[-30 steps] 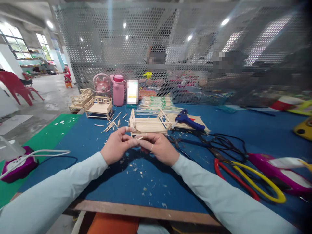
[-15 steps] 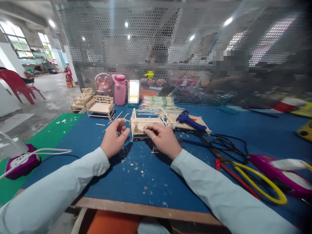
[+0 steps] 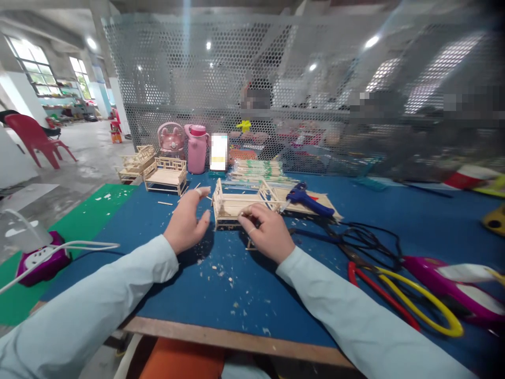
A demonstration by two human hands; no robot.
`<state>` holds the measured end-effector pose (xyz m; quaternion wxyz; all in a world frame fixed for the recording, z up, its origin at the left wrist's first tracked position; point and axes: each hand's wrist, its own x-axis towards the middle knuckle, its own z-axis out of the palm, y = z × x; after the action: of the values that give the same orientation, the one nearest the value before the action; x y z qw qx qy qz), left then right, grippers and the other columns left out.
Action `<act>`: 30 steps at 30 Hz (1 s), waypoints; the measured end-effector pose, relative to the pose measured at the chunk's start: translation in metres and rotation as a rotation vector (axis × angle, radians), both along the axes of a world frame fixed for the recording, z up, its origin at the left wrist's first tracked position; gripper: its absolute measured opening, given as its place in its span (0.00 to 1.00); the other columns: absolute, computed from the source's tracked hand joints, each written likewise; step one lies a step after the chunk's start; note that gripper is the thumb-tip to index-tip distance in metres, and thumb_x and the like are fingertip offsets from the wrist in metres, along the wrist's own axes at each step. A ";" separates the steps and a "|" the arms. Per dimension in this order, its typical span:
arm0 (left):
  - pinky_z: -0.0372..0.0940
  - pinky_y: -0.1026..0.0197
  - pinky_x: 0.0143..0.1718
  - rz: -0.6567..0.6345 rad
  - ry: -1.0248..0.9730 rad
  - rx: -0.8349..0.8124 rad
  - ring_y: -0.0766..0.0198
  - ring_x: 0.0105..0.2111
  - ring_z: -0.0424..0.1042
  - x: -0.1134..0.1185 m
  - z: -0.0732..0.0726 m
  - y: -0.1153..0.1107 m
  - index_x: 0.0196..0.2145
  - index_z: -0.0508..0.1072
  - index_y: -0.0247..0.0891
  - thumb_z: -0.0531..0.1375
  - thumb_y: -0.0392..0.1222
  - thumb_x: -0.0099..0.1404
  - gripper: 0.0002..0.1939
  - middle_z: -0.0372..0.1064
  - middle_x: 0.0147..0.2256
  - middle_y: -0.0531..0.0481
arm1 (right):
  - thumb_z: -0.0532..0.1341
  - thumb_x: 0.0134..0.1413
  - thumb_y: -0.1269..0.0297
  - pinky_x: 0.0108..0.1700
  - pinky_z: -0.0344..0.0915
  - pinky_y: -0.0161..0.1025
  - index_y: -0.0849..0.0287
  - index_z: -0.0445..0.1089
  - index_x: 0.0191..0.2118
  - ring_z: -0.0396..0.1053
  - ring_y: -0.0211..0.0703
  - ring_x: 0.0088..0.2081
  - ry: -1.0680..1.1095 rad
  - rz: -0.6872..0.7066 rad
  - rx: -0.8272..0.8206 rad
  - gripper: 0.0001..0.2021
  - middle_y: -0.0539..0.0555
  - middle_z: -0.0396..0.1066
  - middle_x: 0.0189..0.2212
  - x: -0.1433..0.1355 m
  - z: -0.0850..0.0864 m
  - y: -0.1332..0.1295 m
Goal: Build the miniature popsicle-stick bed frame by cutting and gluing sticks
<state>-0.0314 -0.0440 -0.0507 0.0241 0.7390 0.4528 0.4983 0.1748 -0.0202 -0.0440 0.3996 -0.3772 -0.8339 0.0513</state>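
A miniature bench of thin pale sticks (image 3: 232, 198) stands upright on the blue tabletop between my hands. My left hand (image 3: 184, 221) is open at its left end, thumb and fingers apart with nothing between them. In front of the bench, my right hand (image 3: 270, 231) has thumb and fingertips pinched together; whatever they hold is too small to make out. Partly hidden beneath that hand lies a small stick piece (image 3: 249, 245). To the right, a blue glue gun (image 3: 313, 201) rests on a flat stick panel (image 3: 333, 204), its nozzle towards the bench.
Finished-looking miniature benches (image 3: 165, 176) stand back left, near a pink bottle (image 3: 197, 150) and a lit phone (image 3: 218, 152). Bundled sticks (image 3: 256, 171) lie before the mesh screen (image 3: 165, 79). Red-and-yellow-handled cutters (image 3: 426, 305), cables and a purple power strip (image 3: 450, 284) occupy the right.
My left hand has opened wider, thumb and fingers spreading apart. My right hand has drawn back slightly from the bench, and the view has tilted a little.
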 end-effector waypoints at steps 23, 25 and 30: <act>0.48 0.42 0.57 -0.281 0.465 -0.181 0.52 0.50 0.65 0.011 0.079 0.025 0.56 0.55 0.38 0.58 0.31 0.51 0.34 0.67 0.49 0.42 | 0.64 0.41 0.62 0.29 0.63 0.35 0.58 0.63 0.28 0.67 0.34 0.24 0.547 0.189 -0.714 0.10 0.45 0.67 0.21 -0.007 -0.007 0.002; 0.55 0.48 0.54 -0.236 0.366 -0.031 0.56 0.48 0.66 0.012 0.076 0.020 0.53 0.59 0.37 0.56 0.32 0.54 0.27 0.68 0.46 0.43 | 0.66 0.38 0.62 0.29 0.64 0.34 0.58 0.64 0.31 0.68 0.34 0.24 0.613 0.216 -0.836 0.13 0.46 0.69 0.22 -0.008 -0.005 0.001; 0.61 0.55 0.45 -0.029 0.147 0.122 0.60 0.40 0.68 0.003 0.068 0.016 0.45 0.65 0.34 0.54 0.35 0.59 0.15 0.69 0.38 0.43 | 0.67 0.37 0.60 0.31 0.64 0.36 0.59 0.67 0.35 0.68 0.34 0.25 0.636 0.235 -0.877 0.16 0.48 0.71 0.24 -0.007 -0.004 0.000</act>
<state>-0.0281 -0.0279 0.0172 -0.0467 0.7802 0.4113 0.4689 0.1675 -0.0204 -0.0483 0.4289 -0.3787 -0.6092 0.5492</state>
